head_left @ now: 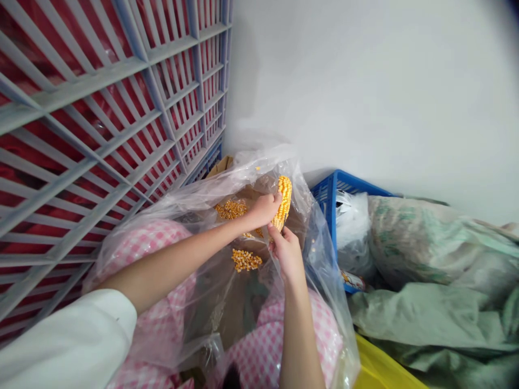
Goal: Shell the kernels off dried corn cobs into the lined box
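Note:
An ear of corn with yellow kernels is held upright at a slight tilt between my two hands. My left hand is closed around its side, the thumb pressed on the kernels. Below it, my right hand pinches the lower end of the cob. Beneath my hands spreads a clear plastic bag, opened wide across my lap. Loose corn kernels lie in small heaps inside it, with another heap of kernels farther back.
Grey slatted crates with red material behind the slats rise on the left. A white wall stands ahead. To the right are a blue crate with plastic bags, a stuffed woven sack, green cloth and something yellow.

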`<state>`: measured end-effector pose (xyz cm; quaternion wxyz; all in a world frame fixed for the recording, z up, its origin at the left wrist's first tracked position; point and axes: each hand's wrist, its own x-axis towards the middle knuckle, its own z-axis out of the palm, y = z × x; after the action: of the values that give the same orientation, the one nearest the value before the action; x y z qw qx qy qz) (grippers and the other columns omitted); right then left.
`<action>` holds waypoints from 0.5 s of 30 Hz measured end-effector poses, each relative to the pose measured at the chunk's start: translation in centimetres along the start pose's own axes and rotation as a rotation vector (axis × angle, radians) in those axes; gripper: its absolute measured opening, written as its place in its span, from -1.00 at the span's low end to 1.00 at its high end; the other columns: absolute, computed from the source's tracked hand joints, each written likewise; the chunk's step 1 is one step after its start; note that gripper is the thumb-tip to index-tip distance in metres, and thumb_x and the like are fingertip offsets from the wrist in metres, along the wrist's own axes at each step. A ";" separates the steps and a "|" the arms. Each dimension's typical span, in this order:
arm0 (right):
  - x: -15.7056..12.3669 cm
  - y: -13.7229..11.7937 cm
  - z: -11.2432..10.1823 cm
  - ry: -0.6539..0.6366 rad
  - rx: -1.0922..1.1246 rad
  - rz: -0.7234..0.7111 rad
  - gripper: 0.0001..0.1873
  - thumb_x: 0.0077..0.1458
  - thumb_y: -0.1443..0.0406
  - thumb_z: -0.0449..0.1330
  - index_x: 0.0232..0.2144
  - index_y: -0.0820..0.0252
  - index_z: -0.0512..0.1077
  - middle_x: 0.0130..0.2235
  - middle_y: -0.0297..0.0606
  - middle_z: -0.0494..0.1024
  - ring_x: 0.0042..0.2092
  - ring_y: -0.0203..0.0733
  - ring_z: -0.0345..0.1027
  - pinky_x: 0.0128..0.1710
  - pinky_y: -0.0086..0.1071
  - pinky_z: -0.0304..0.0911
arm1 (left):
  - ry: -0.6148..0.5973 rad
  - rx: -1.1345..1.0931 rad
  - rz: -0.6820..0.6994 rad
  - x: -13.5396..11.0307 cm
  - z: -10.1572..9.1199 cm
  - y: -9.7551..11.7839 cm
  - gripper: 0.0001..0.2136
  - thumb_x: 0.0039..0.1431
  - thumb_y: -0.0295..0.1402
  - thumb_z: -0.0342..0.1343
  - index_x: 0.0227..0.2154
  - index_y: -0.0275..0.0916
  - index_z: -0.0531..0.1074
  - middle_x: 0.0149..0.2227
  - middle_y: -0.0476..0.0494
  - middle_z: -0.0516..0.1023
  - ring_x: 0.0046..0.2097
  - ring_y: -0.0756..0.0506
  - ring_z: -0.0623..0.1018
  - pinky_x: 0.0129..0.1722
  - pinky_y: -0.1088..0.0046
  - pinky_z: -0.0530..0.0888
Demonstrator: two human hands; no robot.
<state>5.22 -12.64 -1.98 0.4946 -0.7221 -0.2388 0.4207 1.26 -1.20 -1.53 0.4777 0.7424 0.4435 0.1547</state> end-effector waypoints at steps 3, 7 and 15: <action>-0.1 -0.1 0.0 0.005 0.001 -0.022 -0.63 -0.09 0.02 0.18 -0.55 0.19 0.25 -0.70 -0.48 0.22 -0.67 -0.43 -0.03 -0.68 -0.49 -0.14 | 0.010 -0.147 -0.005 -0.2 0.0 0.0 -0.56 0.21 -0.17 -0.31 -0.41 -0.32 0.41 -0.28 -0.31 0.53 -0.23 -0.14 0.47 -0.24 0.41 0.31; -0.2 -0.2 0.2 -0.005 0.011 -0.018 -0.62 -0.11 0.00 0.18 -0.54 0.18 0.26 -0.70 -0.49 0.22 -0.67 -0.42 -0.02 -0.67 -0.48 -0.12 | -0.020 -0.468 -0.077 -0.3 -0.1 0.2 -0.56 0.18 -0.07 -0.24 -0.30 -0.32 0.41 -0.27 -0.24 0.53 -0.27 -0.10 0.47 -0.28 0.44 0.34; -0.2 -0.4 0.4 -0.038 0.010 -0.008 -0.65 -0.11 0.02 0.19 -0.51 0.19 0.28 -0.70 -0.50 0.22 -0.68 -0.43 -0.03 -0.66 -0.50 -0.12 | 0.074 -0.449 -0.109 0.6 -0.3 -0.4 -0.66 0.18 -0.16 -0.18 -0.38 -0.31 0.39 -0.32 -0.18 0.50 -0.32 -0.06 0.42 -0.33 0.47 0.30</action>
<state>4.76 -12.41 -1.62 0.4951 -0.7107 -0.2487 0.4335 1.17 -0.53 -1.87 0.6219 0.5864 0.4546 0.2505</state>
